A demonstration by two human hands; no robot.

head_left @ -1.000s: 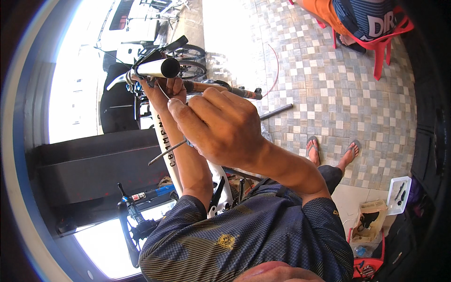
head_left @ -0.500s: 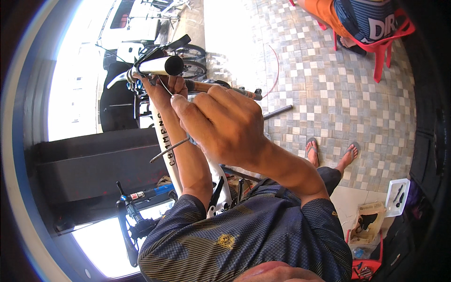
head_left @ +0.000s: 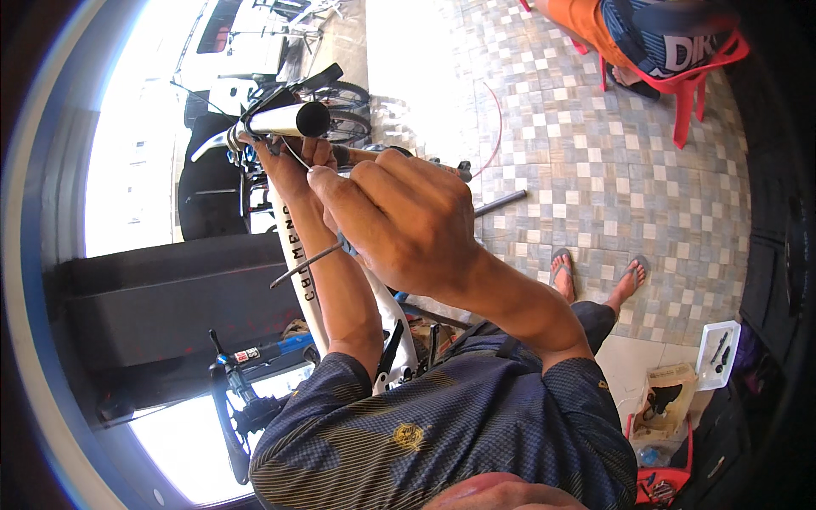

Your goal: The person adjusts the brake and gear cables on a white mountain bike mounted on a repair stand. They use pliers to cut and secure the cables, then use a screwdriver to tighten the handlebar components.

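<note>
My right hand (head_left: 412, 217) is closed in the middle of the view, thumb and forefinger pinching the end of a thin pale cable (head_left: 295, 153). A slim dark grey rod (head_left: 306, 265) sticks out on the left of this fist; a thicker grey bar (head_left: 501, 202) shows on its right. Whether they are one piece is hidden. Farther off, my left hand (head_left: 289, 170) has curled fingers beside the cable, under the handlebar end (head_left: 293, 120), a pale tube with a dark round opening. What those fingers grip is hidden. Below my left forearm runs the white bicycle frame (head_left: 297, 246).
A person in orange shorts sits on a red chair (head_left: 701, 81) at the far right. A white tray (head_left: 718, 357), a cardboard box (head_left: 667, 399) and a red container (head_left: 663, 484) stand at lower right. A blue bicycle part (head_left: 293, 342) lies at lower left; bicycles (head_left: 344, 110) stand beyond.
Both hands stay nearly in place, with the right hand still pinching the cable. The grey rod has tilted only slightly, and the whole view has shifted a little.
</note>
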